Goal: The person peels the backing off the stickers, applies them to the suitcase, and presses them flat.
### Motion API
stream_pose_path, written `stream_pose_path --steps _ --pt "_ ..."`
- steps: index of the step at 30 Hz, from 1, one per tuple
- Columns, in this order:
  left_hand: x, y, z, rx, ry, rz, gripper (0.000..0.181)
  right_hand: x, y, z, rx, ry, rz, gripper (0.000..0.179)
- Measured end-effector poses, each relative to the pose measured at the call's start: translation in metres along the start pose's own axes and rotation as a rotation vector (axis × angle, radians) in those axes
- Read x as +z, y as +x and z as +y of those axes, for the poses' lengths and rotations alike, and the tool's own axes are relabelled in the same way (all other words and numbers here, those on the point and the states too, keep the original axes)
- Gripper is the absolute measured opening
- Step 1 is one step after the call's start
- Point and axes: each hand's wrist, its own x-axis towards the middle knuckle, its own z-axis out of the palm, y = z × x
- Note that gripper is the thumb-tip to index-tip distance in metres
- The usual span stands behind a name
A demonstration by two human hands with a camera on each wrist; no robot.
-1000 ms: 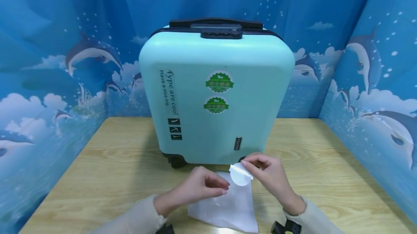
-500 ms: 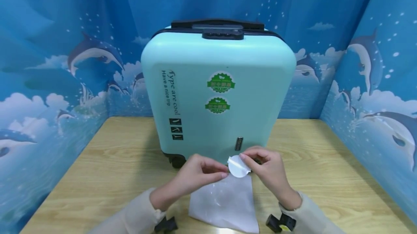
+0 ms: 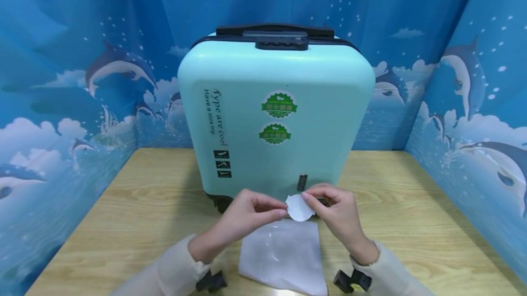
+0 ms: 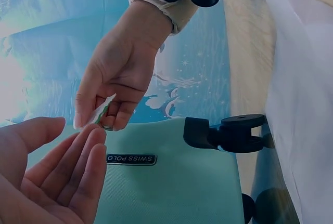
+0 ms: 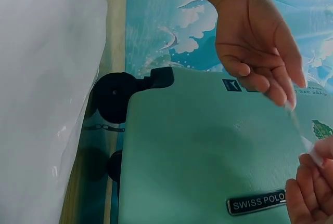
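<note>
A round sticker (image 3: 299, 208) hangs in front of the suitcase's lower part, its white side toward the head camera. Its other side shows a little green in the left wrist view. My right hand (image 3: 338, 211) pinches the sticker by its upper right edge between thumb and finger. At the left edge, fingertips of my left hand (image 3: 243, 216) touch or nearly touch it, with the thumb (image 4: 44, 130) held apart. Behind both hands stands an upright mint-green suitcase (image 3: 243, 104) bearing two green badge stickers (image 3: 279, 105), one above the other.
A white plastic sheet or bag (image 3: 284, 259) lies on the wooden table (image 3: 136, 223) below the hands. The suitcase has black wheels (image 3: 223, 204) and a black top handle (image 3: 273, 28). Blue dolphin-printed curtains (image 3: 61, 58) enclose the back and sides.
Both hands have risen slightly toward the suitcase, the sticker moving up and a little left with the right hand. The left fingertips have come from apart to the sticker's left edge.
</note>
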Motion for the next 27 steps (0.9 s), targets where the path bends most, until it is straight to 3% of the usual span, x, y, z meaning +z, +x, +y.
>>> stream_pose_path --steps 14,27 --pt "-0.007 0.005 0.005 -0.07 -0.049 0.014 0.027 0.001 0.002 -0.01 0.193 0.091 -0.074 0.003" --pt "-0.005 0.009 0.003 -0.116 -0.042 0.066 0.031 0.002 0.001 -0.009 0.149 0.095 -0.114 0.003"
